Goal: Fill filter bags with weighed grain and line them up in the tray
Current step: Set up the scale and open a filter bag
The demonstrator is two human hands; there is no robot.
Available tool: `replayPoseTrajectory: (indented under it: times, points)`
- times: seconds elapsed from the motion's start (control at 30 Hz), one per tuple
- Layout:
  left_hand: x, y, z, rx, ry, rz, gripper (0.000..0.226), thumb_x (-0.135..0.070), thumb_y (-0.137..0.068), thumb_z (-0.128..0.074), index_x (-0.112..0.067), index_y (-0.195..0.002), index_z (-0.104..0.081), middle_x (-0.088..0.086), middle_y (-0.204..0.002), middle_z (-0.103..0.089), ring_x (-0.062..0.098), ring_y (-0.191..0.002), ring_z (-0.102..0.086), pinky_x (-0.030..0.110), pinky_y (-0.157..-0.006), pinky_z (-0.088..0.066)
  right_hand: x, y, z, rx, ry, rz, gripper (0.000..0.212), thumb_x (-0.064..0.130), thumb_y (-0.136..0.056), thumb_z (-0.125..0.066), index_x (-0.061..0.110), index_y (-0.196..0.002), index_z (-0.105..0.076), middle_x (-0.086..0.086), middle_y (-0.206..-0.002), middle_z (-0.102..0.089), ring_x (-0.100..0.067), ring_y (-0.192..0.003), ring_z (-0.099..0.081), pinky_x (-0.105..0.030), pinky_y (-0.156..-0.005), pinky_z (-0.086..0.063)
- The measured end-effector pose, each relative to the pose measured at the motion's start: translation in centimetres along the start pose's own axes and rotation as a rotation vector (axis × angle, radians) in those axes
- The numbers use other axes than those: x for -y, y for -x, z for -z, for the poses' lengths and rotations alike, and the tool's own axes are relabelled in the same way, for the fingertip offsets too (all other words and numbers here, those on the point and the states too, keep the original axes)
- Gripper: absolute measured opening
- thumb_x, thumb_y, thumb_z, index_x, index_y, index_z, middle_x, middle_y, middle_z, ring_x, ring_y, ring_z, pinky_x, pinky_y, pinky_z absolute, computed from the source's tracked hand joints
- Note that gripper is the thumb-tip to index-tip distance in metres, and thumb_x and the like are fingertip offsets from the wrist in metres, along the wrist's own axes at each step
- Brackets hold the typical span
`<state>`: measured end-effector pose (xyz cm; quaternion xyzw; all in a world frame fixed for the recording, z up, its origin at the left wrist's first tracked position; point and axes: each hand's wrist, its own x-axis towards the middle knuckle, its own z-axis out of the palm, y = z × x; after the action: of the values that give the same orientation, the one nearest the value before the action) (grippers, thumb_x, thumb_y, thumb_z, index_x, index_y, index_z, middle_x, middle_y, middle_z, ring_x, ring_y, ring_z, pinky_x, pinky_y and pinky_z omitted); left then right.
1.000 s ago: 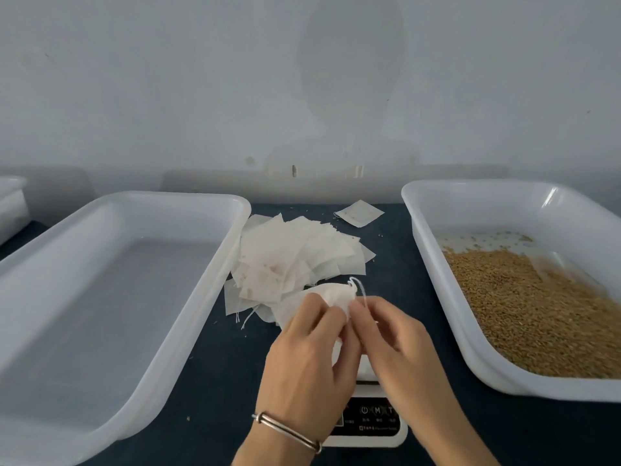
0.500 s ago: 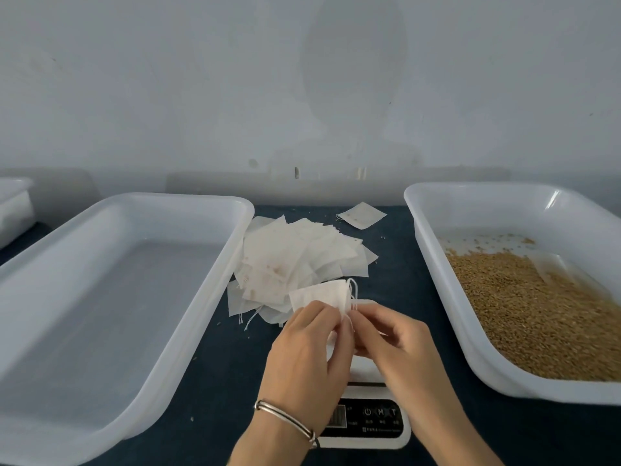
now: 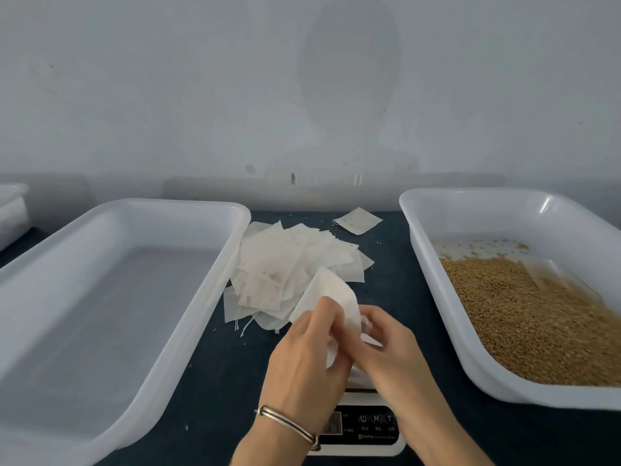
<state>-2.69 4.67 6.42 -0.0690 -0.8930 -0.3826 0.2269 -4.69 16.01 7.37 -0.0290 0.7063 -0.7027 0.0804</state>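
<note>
I see the filter bag (image 3: 331,297) held above the scale (image 3: 364,428) at the near middle of the bench (image 3: 218,368), pinched between both hands. The left hand (image 3: 304,361) has its fingers curled over the bag's near-left side, and the right hand (image 3: 389,351) has its fingers curled onto the right edge. The bag's long axis runs from the hands up and away, its free corner pointing toward the far left, over the pile of empty bags (image 3: 289,267). That pile lies just beside the right rim of the empty tray (image 3: 235,257) on the left. Between this tray and the grain tray (image 3: 437,297) on the right I have only a narrow lane of dark bench, most of it taken by the pile, the scale and my view of the hands. One loose bag (image 3: 358,220) sits apart at the far end of the lane. The hands cover the bag's lower part and its mouth, so I cannot tell whether it is open. The scale's platform is mostly hidden, and its display is too blurred to read. The grain tray and the empty tray are both cut off by the frame's edges.
</note>
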Motion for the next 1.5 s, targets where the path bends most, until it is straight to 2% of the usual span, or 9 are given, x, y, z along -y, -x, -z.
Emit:
replayPoseTrajectory:
  times: [0.17, 0.3, 0.5, 0.73, 0.83, 1.0, 1.1, 1.4, 1.5]
  points:
    - [-0.2, 0.2, 0.0, -0.037, -0.162, -0.066, 0.035, -0.024, -0.070, -0.063, -0.036, -0.092, -0.038, -0.017, -0.069, -0.053, 0.006, -0.069, -0.046, 0.013, -0.049, -0.035, 0.0, 0.2, -0.5, 0.021, 0.041, 0.036, 0.014, 0.011, -0.088, -0.061, 0.023, -0.086, -0.068, 0.006, -0.081, -0.071, -0.002, -0.076, -0.066, -0.011, -0.060, -0.049]
    - [-0.2, 0.3, -0.3, -0.035, -0.059, 0.013, 0.027, -0.028, -0.079, -0.054, -0.040, -0.096, -0.036, -0.025, -0.073, -0.051, 0.002, -0.073, -0.049, 0.013, -0.052, -0.037, 0.0, 0.4, -0.5, 0.054, -0.017, 0.019, 0.022, 0.004, -0.090, -0.050, 0.013, -0.082, -0.068, -0.015, -0.081, -0.067, -0.027, -0.082, -0.066, -0.043, -0.077, -0.055]
    - [-0.7, 0.0, 0.4, -0.092, -0.095, -0.008, 0.025, -0.026, -0.074, -0.049, -0.038, -0.095, -0.042, -0.012, -0.053, -0.041, 0.013, -0.053, -0.044, 0.024, -0.047, -0.041, 0.1, 0.5, 0.1, 0.036, 0.214, 0.085, 0.022, 0.012, -0.090, -0.052, 0.027, -0.088, -0.069, 0.004, -0.081, -0.071, -0.012, -0.077, -0.067, -0.028, -0.071, -0.057]
    - [-1.5, -0.3, 0.5, -0.106, -0.316, -0.087, 0.016, -0.021, -0.062, -0.059, -0.032, -0.074, -0.059, -0.022, -0.051, -0.050, 0.007, -0.051, -0.045, 0.010, -0.035, -0.021, -0.1, 0.2, -0.2, -0.042, 0.614, 0.023, 0.017, 0.047, -0.080, -0.055, 0.051, -0.091, -0.043, 0.021, -0.081, -0.062, 0.003, -0.079, -0.062, -0.020, -0.075, -0.052]
    - [-1.3, -0.5, 0.7, -0.132, -0.379, -0.097, 0.021, -0.024, -0.069, -0.040, -0.031, -0.075, -0.059, -0.017, -0.050, -0.052, 0.006, -0.038, -0.043, 0.010, -0.038, -0.026, 0.2, 0.5, -0.3, -0.088, 0.643, 0.061, 0.025, 0.037, -0.086, -0.056, 0.050, -0.097, -0.037, 0.024, -0.081, -0.057, 0.003, -0.078, -0.060, -0.016, -0.075, -0.051]
    - [-1.7, -0.6, 1.0, -0.196, -0.358, -0.110, 0.029, -0.009, -0.060, -0.069, -0.029, -0.079, -0.058, -0.012, -0.051, -0.055, 0.010, -0.038, -0.047, 0.017, -0.036, -0.029, 0.9, 0.6, -0.5, -0.071, 0.260, 0.047, 0.021, 0.015, -0.090, -0.055, 0.034, -0.097, -0.060, 0.008, -0.084, -0.070, -0.002, -0.076, -0.066, -0.018, -0.070, -0.054]
    - [-2.6, 0.0, 0.0, -0.143, -0.340, -0.189, 0.030, -0.017, -0.062, -0.043, -0.031, -0.088, -0.047, -0.013, -0.049, -0.051, 0.010, -0.037, -0.046, 0.014, -0.035, -0.033, 1.5, 0.5, -0.7, -0.016, 0.040, -0.039, 0.029, 0.007, -0.094, -0.047, 0.023, -0.076, -0.064, 0.008, -0.059, -0.063, 0.000, -0.056, -0.060, -0.017, -0.054, -0.047]
    - [-1.9, -0.2, 0.9, -0.159, -0.332, -0.051, 0.028, -0.025, -0.068, -0.039, -0.029, -0.077, -0.065, -0.016, -0.051, -0.052, 0.010, -0.037, -0.046, 0.019, -0.034, -0.032, 1.2, 0.2, -0.1, 0.109, 0.357, -0.030, 0.030, 0.012, -0.095, -0.038, 0.022, -0.088, -0.065, 0.000, -0.075, -0.070, -0.013, -0.064, -0.069, -0.029, -0.061, -0.055]
    - [-1.8, -0.5, 1.1, -0.143, -0.222, -0.069, 0.020, -0.029, -0.071, -0.041, -0.036, -0.077, -0.059, -0.019, -0.060, -0.054, 0.003, -0.049, -0.044, 0.021, -0.036, -0.039, 1.1, 0.2, 0.4, 0.112, 0.612, 0.007, 0.036, 0.015, -0.092, -0.035, 0.033, -0.069, -0.057, 0.003, -0.057, -0.064, -0.009, -0.052, -0.063, -0.024, -0.063, -0.052]
